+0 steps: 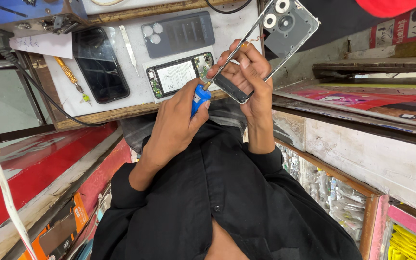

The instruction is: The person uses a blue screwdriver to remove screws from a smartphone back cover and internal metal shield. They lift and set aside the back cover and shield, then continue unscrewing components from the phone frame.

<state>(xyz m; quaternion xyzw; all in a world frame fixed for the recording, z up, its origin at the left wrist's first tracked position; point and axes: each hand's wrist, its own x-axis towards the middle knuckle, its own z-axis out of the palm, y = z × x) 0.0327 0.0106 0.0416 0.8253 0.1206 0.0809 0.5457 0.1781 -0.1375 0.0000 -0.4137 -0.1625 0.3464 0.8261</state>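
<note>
Left hand [179, 120] is wrapped round a blue-handled screwdriver [200, 98], right hand [249, 77] pinches the bare phone frame [270, 43] up over the white bench [227, 29] — that frame looks light, thin and bendy, so I'd hold it by the side rails, not the camera end.

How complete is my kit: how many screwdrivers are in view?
2. A blue screwdriver in the left hand; a yellow screwdriver on the bench beside the black phone. More may be hidden.
</note>
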